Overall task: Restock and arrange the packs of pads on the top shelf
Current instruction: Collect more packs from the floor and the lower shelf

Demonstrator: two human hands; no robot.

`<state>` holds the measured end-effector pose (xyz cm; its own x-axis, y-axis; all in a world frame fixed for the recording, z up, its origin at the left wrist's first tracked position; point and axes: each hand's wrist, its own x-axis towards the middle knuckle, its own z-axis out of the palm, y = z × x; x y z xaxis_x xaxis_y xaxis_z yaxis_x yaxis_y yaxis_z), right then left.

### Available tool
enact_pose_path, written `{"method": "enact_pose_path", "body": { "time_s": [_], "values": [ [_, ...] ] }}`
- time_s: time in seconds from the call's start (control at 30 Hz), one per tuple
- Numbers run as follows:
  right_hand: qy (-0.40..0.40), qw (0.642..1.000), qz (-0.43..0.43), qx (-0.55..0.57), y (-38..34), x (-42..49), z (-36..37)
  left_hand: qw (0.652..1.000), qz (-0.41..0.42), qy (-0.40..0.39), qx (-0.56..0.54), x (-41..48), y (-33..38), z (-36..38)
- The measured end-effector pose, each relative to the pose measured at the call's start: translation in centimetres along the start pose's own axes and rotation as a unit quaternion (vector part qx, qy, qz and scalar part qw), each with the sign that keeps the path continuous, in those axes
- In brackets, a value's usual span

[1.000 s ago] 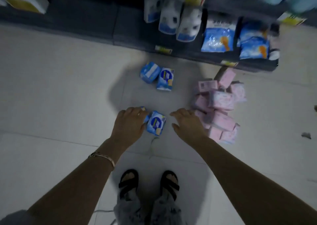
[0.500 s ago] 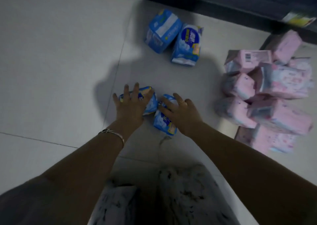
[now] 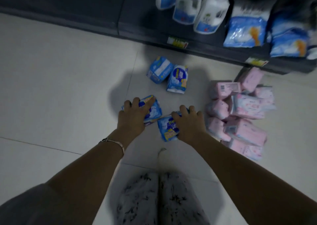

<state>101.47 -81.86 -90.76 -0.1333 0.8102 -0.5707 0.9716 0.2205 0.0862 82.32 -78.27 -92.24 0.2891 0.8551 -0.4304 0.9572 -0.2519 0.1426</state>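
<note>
Person bent over the floor (image 3: 51, 91), both arms down. Left hand (image 3: 133, 116) grips a blue pack (image 3: 153, 112), fingers curled over its far edge. Right hand (image 3: 187, 123) grips a second blue pack (image 3: 167, 129) the same way, thumb side hidden. Both packs sit left of the pink pile (image 3: 243, 110), the second one just beside it and the first further left; the two packs nearly touch. Motion blur, so whether either pack is off the tiles yet is hard to say; probably barely.

Two more blue packs (image 3: 177, 79) lie up and left of the pink pile, touching each other. Bottom shelf (image 3: 137, 12) runs behind the pile, with bottles and bags on it. Top shelf not in view.

Step in hand: picking up one pack per hand. To do it well, get the thumbs under so the soft wrappers don't slip, lift both level, keep the printed faces the same way for shelving. The pink pile is loosely stacked, so the right elbow should stay off it.
</note>
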Motion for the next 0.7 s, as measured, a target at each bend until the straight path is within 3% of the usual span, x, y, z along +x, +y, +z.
{"method": "enact_pose_path", "body": {
  "time_s": [0.2, 0.4, 0.5, 0.7],
  "values": [
    [0.043, 0.996, 0.038, 0.074, 2.6, -6.7, -13.5, 0.998, 0.000, 0.060, -0.034, -4.0, 1.4, -15.8],
    [0.127, 0.977, 0.083, 0.148, 5.8, -13.6, -30.6, 0.983, 0.033, 0.180, -0.010, -8.6, 3.0, -34.8],
    [0.170, 0.969, 0.099, 0.150, 7.2, -16.8, -38.7, 0.983, 0.036, 0.182, 0.001, -10.9, 3.6, -43.5],
    [0.279, 0.944, 0.117, 0.131, 8.9, -25.5, -54.7, 0.952, 0.090, 0.293, -0.014, -17.1, 4.5, -59.8]
  ]
}}
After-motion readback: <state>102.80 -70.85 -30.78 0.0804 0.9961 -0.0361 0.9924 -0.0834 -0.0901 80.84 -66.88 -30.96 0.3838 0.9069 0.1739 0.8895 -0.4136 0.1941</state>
